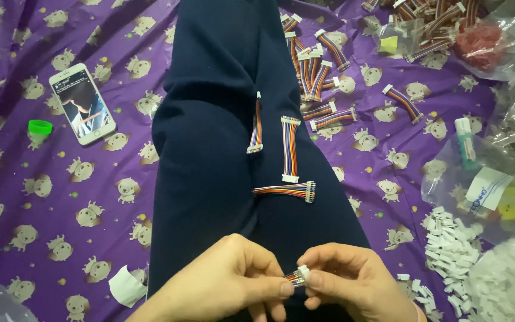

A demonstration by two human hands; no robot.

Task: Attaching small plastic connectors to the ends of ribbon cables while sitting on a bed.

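Head cam, looking down at my lap: both hands meet at the bottom edge of the frame, over my dark trousers. My left hand pinches the wire end of a short ribbon cable btw thumb and forefinger; my right hand pinches a small white plug against that same end, fingertips pressed tight, the rest curled under. Three finished cables lie loose on my legs further up, one across, two lengthwise. More sit in a pile on the purple sheet near its top edge, right of my leg. White plugs are heaped by the sheet's right edge, w/ clear bags beside them. A phone and green cap lie toward the left edge. Risks as I judge them: the plug is tiny, so if my grip slips it could drop into the fabric folds; pushing it on skewed could bend pins or wires; shifting my legs would probably roll the loose cables off onto the sheet.
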